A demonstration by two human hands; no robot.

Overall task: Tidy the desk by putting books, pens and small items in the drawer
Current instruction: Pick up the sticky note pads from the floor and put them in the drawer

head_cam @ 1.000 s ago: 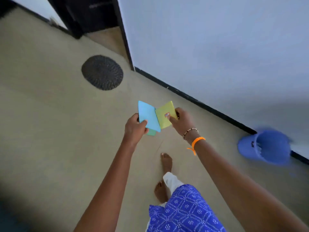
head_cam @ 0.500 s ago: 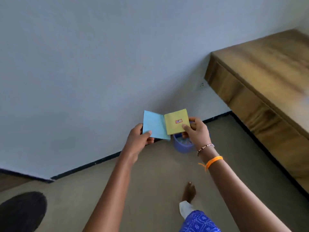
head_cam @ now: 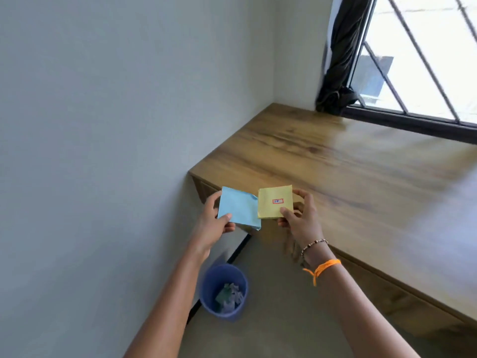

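My left hand (head_cam: 213, 224) pinches a light blue pad of paper (head_cam: 238, 208) by its lower left corner. My right hand (head_cam: 300, 219) holds a yellow pad (head_cam: 275, 202) with a small red-framed label on its face. Both pads hang in the air side by side, their inner edges nearly touching, just in front of the near left corner of the wooden desk (head_cam: 361, 177). The desk's drawer fronts are mostly hidden behind my right arm.
A blue waste bin (head_cam: 224, 290) with crumpled paper inside stands on the floor by the wall, below my left arm. A barred window (head_cam: 423, 60) and a dark bunched curtain (head_cam: 340, 60) sit behind the desk. A plain wall fills the left.
The view has swung from the floor up to the desk and window. The two pads, overlapped a second ago, are now held slightly apart. The bin now lies below my left arm.
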